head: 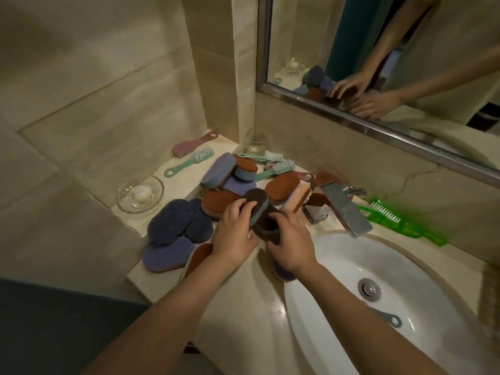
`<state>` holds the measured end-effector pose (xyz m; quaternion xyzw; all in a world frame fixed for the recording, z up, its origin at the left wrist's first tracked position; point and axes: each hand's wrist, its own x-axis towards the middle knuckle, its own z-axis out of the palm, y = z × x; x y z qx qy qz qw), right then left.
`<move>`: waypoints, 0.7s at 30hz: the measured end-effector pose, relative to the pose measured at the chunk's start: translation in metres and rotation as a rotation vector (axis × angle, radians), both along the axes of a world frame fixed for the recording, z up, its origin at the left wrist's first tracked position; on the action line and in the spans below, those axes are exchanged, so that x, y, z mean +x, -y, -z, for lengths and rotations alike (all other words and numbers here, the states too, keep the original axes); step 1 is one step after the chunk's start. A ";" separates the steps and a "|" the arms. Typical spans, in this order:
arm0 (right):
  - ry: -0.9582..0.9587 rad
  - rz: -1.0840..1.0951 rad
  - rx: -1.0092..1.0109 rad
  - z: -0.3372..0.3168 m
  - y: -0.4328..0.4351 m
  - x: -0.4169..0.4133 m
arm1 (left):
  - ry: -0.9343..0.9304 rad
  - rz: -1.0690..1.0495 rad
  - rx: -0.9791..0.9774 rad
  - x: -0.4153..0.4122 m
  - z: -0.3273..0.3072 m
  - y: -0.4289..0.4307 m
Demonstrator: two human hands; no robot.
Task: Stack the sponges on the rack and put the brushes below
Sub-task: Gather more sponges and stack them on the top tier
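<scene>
we see a beige desk (pixel 259 282) in a tiled corner with a white sink (pixel 338 266) set into it on the right. inside the sink lies one teal brush (pixel 387 316), just right of the drain (pixel 369 289). a clear glass dish (pixel 127 203) at the left back edge holds a small white round thing (pixel 142 192); we cannot tell what it is. a second glass (pixel 257 147) stands in the corner, contents unclear. the sponges lie in a loose pile (pixel 230 182) on the desk behind the hands, brown, blue and purple ones overlapping, some tilted on edge. a dark blue group (pixel 176 223) lies at the left, with a purple sponge (pixel 167 255) touching its front. our left hand (pixel 235 234) grips a dark brown-topped sponge (pixel 255 205) with a blue layer, fingers curled over its top. our right hand (pixel 290 244) closes on a second dark sponge (pixel 267 226) just below it; the two sponges touch. another sponge (pixel 281 273) sits under the right wrist, mostly hidden. a pink brush (pixel 193 143) and a mint brush (pixel 189 162) lie on the ledge behind the dish. more brushes (pixel 273 165) are mixed into the back of the pile. a chrome faucet (pixel 341 209) reaches over the sink, crowded by sponges at its base. a green brush (pixel 400 223) lies right of the faucet. a mirror (pixel 378 50) above reflects both hands. no rack shows.
</scene>
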<state>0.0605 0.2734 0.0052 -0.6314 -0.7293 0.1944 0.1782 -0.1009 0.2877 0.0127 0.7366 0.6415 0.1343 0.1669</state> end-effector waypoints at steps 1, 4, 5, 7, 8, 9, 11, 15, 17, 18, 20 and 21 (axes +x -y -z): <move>0.027 0.000 0.010 0.004 -0.003 -0.003 | -0.028 0.015 -0.003 -0.001 0.004 -0.004; 0.100 0.009 0.023 0.013 -0.012 -0.009 | -0.104 0.044 0.001 -0.002 0.013 -0.013; 0.126 0.010 0.022 0.016 -0.014 -0.010 | -0.119 0.045 0.002 -0.003 0.014 -0.017; 0.176 0.011 0.020 0.020 -0.019 -0.011 | -0.135 0.044 0.000 -0.003 0.017 -0.022; 0.195 0.012 0.021 0.021 -0.021 -0.012 | -0.125 0.043 -0.004 -0.004 0.017 -0.024; 0.214 0.007 0.022 0.022 -0.024 -0.012 | -0.096 0.038 -0.008 -0.005 0.018 -0.026; 0.229 -0.011 0.030 0.022 -0.027 -0.012 | 0.006 0.007 -0.011 -0.006 0.017 -0.028; 0.020 0.107 0.073 0.008 -0.028 -0.015 | 0.268 -0.097 0.055 -0.008 0.008 -0.034; -0.119 0.221 0.097 -0.004 -0.028 -0.017 | 0.386 -0.159 0.088 -0.006 -0.001 -0.036; -0.177 0.269 0.104 -0.010 -0.028 -0.017 | 0.433 -0.197 0.103 -0.004 -0.006 -0.037; -0.278 0.353 0.102 -0.024 -0.027 -0.015 | 0.506 -0.268 0.128 0.002 -0.016 -0.038; -0.323 0.389 0.097 -0.030 -0.026 -0.013 | 0.538 -0.298 0.132 0.007 -0.021 -0.038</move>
